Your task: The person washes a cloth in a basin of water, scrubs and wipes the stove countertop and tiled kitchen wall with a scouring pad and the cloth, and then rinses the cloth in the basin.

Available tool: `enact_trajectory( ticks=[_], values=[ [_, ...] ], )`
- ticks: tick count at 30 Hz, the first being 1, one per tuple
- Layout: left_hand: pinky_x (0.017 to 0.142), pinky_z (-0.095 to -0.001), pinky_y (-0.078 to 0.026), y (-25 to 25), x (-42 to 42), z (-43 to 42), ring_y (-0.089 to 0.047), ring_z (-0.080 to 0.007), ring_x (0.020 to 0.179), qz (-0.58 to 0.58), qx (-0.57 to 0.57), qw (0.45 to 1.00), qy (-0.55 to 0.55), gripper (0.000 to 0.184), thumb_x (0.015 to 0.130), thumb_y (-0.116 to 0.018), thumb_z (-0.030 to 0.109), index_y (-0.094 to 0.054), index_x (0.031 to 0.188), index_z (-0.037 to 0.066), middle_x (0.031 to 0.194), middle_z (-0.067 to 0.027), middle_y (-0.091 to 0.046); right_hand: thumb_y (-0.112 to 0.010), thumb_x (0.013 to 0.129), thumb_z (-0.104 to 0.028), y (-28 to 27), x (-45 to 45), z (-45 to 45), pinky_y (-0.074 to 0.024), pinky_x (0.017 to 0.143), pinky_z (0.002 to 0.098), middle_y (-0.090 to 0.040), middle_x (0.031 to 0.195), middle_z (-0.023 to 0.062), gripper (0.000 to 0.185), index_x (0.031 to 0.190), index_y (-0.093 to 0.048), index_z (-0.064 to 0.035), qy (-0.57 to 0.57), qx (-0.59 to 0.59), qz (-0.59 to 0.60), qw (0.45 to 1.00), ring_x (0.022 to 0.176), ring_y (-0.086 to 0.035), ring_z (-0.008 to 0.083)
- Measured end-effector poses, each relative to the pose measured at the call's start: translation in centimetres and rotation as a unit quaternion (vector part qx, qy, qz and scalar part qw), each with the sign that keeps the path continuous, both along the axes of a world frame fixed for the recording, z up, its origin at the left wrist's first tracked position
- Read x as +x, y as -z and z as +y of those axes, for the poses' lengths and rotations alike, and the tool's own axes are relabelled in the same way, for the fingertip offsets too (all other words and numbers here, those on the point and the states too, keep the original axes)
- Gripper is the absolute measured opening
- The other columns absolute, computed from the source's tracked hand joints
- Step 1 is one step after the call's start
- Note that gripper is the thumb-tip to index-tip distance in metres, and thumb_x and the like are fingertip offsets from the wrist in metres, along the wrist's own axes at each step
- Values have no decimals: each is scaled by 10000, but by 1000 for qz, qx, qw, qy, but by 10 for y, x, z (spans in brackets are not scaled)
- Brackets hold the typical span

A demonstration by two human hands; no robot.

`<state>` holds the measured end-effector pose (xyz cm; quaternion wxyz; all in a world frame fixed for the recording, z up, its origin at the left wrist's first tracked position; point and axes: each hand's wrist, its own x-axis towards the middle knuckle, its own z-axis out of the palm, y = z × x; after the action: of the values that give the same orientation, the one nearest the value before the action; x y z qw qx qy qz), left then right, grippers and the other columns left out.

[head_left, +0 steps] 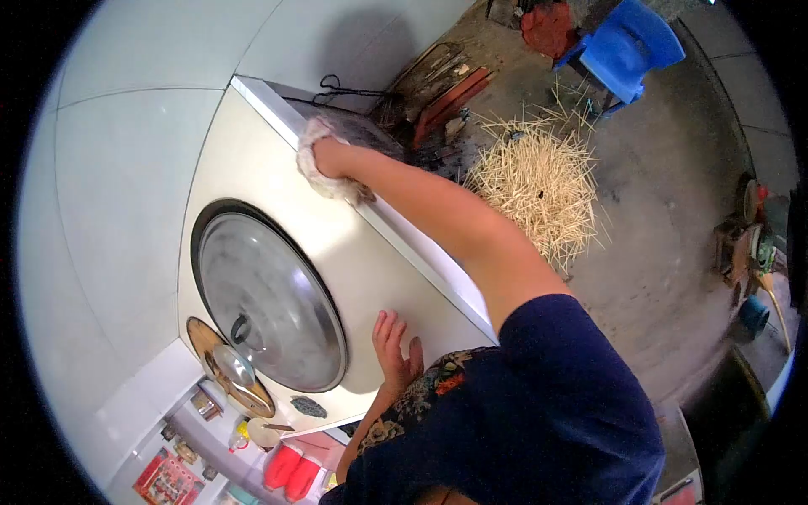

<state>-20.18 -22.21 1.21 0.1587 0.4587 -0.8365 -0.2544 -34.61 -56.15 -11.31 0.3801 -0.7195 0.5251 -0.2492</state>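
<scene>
The cream counter [349, 282] is bordered by a white edge [421, 263] and backed by a tiled wall [143, 126]. The cloth [313, 165] is held on that edge, beneath and around the fingers of the right hand [333, 160]. Those fingers are mostly hidden by it, so whether they are spread or pressed together cannot be told. The cloth is bunched; its long axis is laid roughly along the edge, one end pointed toward the wall, the other back toward the body.

The left hand [396, 347] is held low over the counter, fingers loosely extended and slightly parted, thumb apart; contact cannot be told. Between these fingers and the wall, a big lid [269, 303] is seen, with a round board [200, 335] past it. To the right of the cloth-covered fingers, straw [539, 189] is heaped on the floor [665, 252], with a blue chair [627, 50] beyond.
</scene>
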Motion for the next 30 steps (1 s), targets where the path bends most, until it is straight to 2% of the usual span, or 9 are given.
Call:
enact_trajectory(
  ticks=[5, 8, 9, 10, 14, 19, 23, 26, 30],
  values=[
    [1035, -482, -321, -13, -11, -12, -407, -410, 1246, -29, 3, 1000, -4, 455, 761, -595, -16, -467, 1197, -12, 1284, -209, -475, -554, 745, -130, 4, 7, 20, -390, 977, 448, -487, 1249, 316, 371, 1052, -609, 72, 125, 61, -200, 970, 1133, -510, 399],
    [1047, -458, -321, -17, -11, -29, -394, -392, 1263, -24, 6, 999, -28, 438, 799, -554, -1, -440, 1221, -37, 1300, -212, -458, -512, 770, -69, 5, 3, 109, -291, 1070, 436, -423, 1313, 326, 496, 1236, -466, 93, 212, -147, -338, 905, 1243, -399, 430],
    [1055, -446, -320, -16, -10, -35, -381, -382, 1277, -13, 13, 999, -38, 442, 815, -530, -4, -419, 1240, -48, 1318, -215, -440, -510, 787, -45, 12, -7, 145, -249, 1099, 418, -372, 1365, 307, 544, 1301, -392, 83, 136, -55, -302, 942, 1310, -318, 413],
    [1064, -434, -319, -15, -10, -41, -369, -371, 1291, 0, 20, 999, -48, 445, 831, -506, -8, -398, 1260, -58, 1336, -218, -421, -574, 849, -234, -36, -45, 179, -175, 1128, 385, -206, 1487, 251, 756, 1445, -177, 8, 77, 40, -323, 942, 1385, -195, 362],
    [1066, -409, -322, -14, -17, -67, -367, -339, 1297, 24, 16, 998, -50, 467, 850, -497, 2, -364, 1293, -67, 1351, -220, -394, -602, 772, -155, -35, -51, 289, -273, 1076, 420, -343, 1364, 277, 585, 1294, -408, 26, 163, -4, -325, 931, 1263, -340, 434],
    [1050, -419, -347, 22, -13, -72, -390, -372, 1265, 61, 40, 994, -75, 459, 824, -556, 23, -421, 1258, -42, 1330, -224, -414, -644, 695, -160, -42, -64, 327, -280, 1066, 428, -455, 1251, 245, 535, 1190, -509, -7, 87, 28, -227, 970, 1243, -364, 410],
    [1049, -449, -325, 33, -5, -68, -382, -395, 1262, 31, 11, 998, -50, 484, 792, -569, 25, -425, 1250, -36, 1339, -238, -400, -646, 680, -152, -54, -62, 269, -319, 997, 459, -512, 1143, 223, 440, 1088, -557, -16, 89, -100, -99, 986, 1140, -438, 404],
    [1052, -473, -304, 32, -4, -66, -385, -423, 1247, 27, 2, 999, -46, 481, 760, -595, 55, -448, 1209, -38, 1333, -247, -403, -619, 700, -165, -44, -43, 186, -274, 1049, 480, -490, 1221, 247, 469, 1137, -547, -10, 89, -72, -210, 971, 1185, -418, 425],
    [1045, -521, -297, 39, 3, -65, -392, -438, 1237, 6, -27, 999, -21, 485, 726, -631, 91, -475, 1167, -37, 1318, -245, -415, -555, 732, -139, -26, -16, 65, -319, 1006, 472, -539, 1126, 255, 381, 1078, -593, 18, 93, -125, -114, 981, 1102, -456, 424]
  ],
)
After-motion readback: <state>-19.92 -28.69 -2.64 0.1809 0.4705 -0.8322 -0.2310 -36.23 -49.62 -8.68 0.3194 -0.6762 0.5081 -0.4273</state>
